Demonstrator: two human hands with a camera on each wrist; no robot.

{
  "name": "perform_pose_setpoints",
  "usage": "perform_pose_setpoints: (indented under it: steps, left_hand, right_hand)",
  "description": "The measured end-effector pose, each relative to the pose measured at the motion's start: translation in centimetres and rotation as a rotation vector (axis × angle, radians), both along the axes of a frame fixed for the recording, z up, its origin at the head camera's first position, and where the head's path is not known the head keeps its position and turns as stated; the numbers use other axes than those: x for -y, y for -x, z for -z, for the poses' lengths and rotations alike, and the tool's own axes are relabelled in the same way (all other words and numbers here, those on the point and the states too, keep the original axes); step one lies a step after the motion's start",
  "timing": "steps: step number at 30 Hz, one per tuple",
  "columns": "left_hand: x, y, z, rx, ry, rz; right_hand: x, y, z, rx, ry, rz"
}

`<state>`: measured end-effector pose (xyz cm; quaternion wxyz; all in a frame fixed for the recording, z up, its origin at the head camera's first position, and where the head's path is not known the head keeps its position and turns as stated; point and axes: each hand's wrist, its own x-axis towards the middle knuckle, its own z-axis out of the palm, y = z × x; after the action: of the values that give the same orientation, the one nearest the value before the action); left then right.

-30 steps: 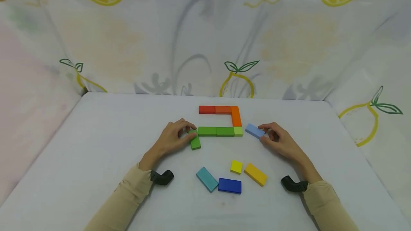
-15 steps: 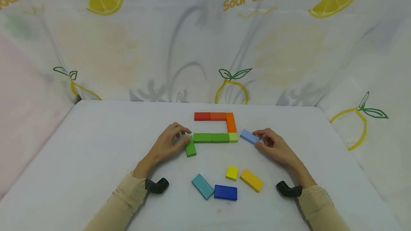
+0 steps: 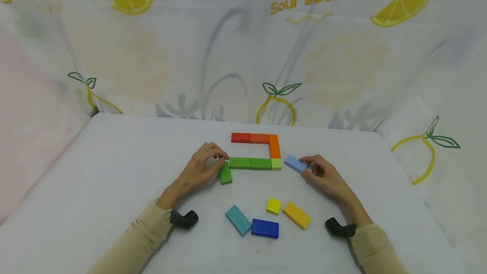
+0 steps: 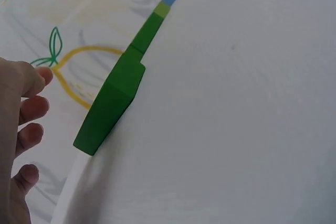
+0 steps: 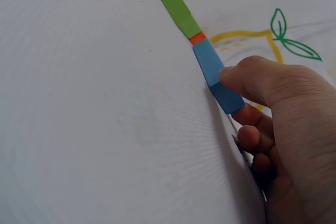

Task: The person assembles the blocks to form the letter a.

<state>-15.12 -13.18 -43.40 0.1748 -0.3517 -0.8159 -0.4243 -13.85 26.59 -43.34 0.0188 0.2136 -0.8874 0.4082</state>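
Note:
My left hand (image 3: pixel 201 166), fingers loosely bent, is beside the slanted green block (image 3: pixel 226 174); in the left wrist view a gap separates its fingertips (image 4: pixel 34 107) from that block. The slanted block lies at the left end of a row: a green block (image 3: pixel 240 163), a second green block (image 3: pixel 261 164) and a light green square block (image 3: pixel 276 164). To the right of this row, my right hand (image 3: pixel 329 176) pinches a light blue block (image 3: pixel 294 163) by its right end. In the right wrist view the thumb (image 5: pixel 247 80) presses its near face.
Behind the row, a red block (image 3: pixel 240 138), a red-orange block (image 3: pixel 259 138) and an orange block (image 3: pixel 274 146) form a corner. Nearer lie a teal block (image 3: pixel 238 220), a dark blue block (image 3: pixel 265 228), a yellow square block (image 3: pixel 273 206) and an amber block (image 3: pixel 296 215).
My left hand has drawn slightly leftward off the slanted green block, which its thumb lay across before. The right hand keeps holding the light blue block, nearly still. The head view has shifted.

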Motion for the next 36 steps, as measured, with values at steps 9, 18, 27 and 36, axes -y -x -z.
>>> perform_pose_setpoints:
  steps: [9,18,27,36]
  left_hand:
    - [-0.7,-3.8,-2.0,-0.021,0.152,0.182]
    - [-2.4,-6.2,-0.6,-0.101,0.278,0.363]
    - [-1.9,-6.1,0.1,-0.077,0.315,0.337]
    - [-1.9,-6.0,0.0,-0.116,0.354,0.261]
  right_hand:
    - [0.6,0.1,-0.4,-0.007,-0.016,-0.003]
    - [0.1,0.0,-0.9,-0.006,-0.019,-0.007]
    - [0.5,-0.3,-1.3,0.023,-0.038,-0.021]
    - [1.5,-0.8,-3.5,-0.158,-0.118,-0.028]
